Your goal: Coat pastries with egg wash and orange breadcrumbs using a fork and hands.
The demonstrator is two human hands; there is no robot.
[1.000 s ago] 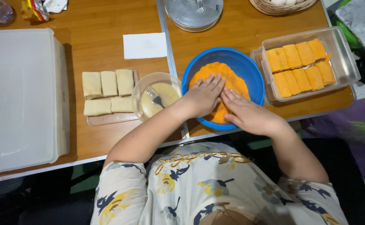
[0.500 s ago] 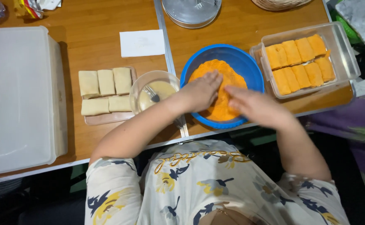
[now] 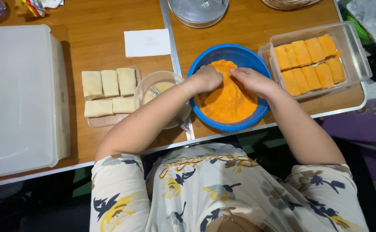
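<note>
Wooden table (image 3: 110,56) is carrying everything. Both hands have shifted up toward the far rim of the blue bowl (image 3: 205,56), left hand (image 3: 207,78) and right hand (image 3: 252,80) now pressing clenched into orange crumbs (image 3: 226,103). Tub (image 3: 351,51) is holding coated pieces (image 3: 310,64); tray (image 3: 95,121) is holding pale rolls (image 3: 108,92).

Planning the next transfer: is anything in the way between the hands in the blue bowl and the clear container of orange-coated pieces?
Nothing visible. The left hand and right hand rest in the orange crumbs of the round blue plastic bowl; the clear rectangular plastic container sits right beside it, its top open.
</note>
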